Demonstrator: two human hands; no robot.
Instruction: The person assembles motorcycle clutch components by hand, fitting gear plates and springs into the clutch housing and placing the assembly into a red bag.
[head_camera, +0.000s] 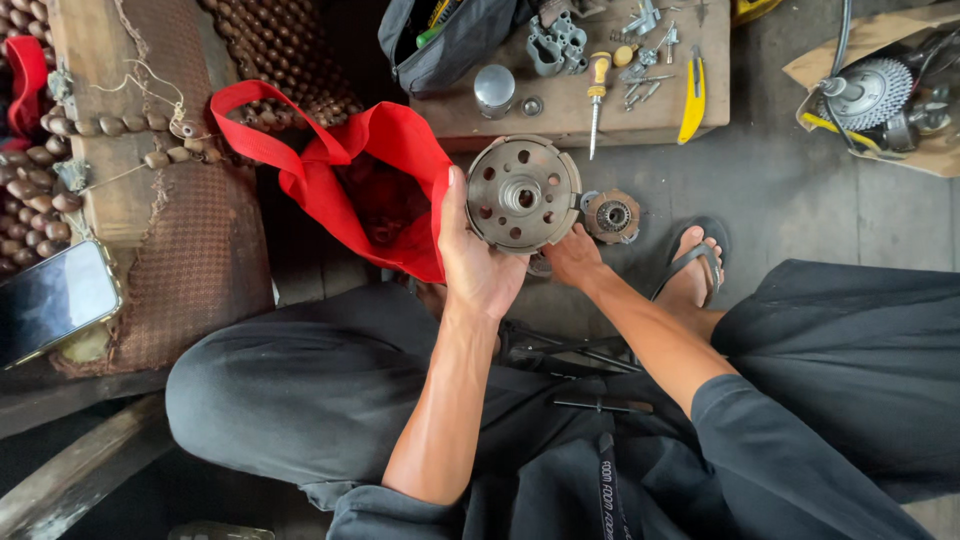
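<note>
My left hand (478, 262) holds up a round grey metal clutch drum (522, 193) with several holes and a central hub, its face toward the camera. My right hand (573, 258) reaches down just below and behind the drum, its fingers hidden by it; what it touches cannot be told. A smaller round metal clutch part (612, 215) lies on the concrete floor just right of the drum. A red cloth bag (370, 175) lies open to the left of my left hand.
A low wooden board (700, 110) ahead carries a screwdriver (597, 95), a yellow tool (692, 100), a metal cup (494, 90) and small metal parts. My sandalled foot (692, 262) rests at right. A phone (55, 300) lies at left, and engine parts on cardboard (880, 95) sit at far right.
</note>
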